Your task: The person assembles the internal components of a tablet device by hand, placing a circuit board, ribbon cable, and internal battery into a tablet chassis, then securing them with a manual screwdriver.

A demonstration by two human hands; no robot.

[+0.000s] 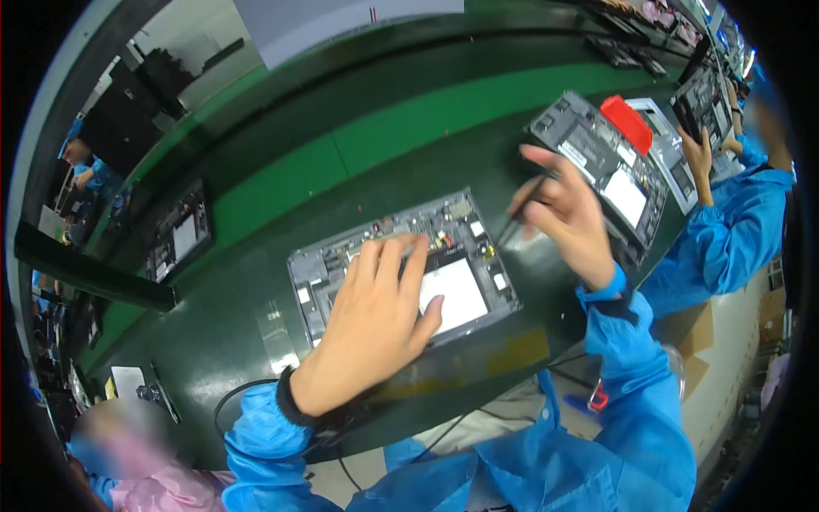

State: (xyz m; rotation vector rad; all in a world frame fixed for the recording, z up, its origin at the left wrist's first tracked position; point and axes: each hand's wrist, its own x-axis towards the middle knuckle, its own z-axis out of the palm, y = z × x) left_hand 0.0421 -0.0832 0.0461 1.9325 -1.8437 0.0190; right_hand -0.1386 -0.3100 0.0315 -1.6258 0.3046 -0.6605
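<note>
Head view: an open, grey, roughly rectangular laptop base [448,263], its inner parts exposed, lay on a dark green table [384,183] in front of the person. The bare left hand [367,316] was spread palm-down across its middle, fingers extended and thumb apart, presumably to steady the base. The bare right hand [567,209] gripped a slim, dark, rod-shaped tool [520,215] between thumb and fingers, angled downward, probably so that its tip could be directed finely (blur obscured the tip, and contact could not be determined). The laptop base thus lay directly beneath the left hand and to the left of the right hand, with the tool's lower end near its right edge. A second grey laptop base [589,154] lay beyond the right hand, beside a bright red, flat piece [627,124], apparently set aside to leave working space.
</note>
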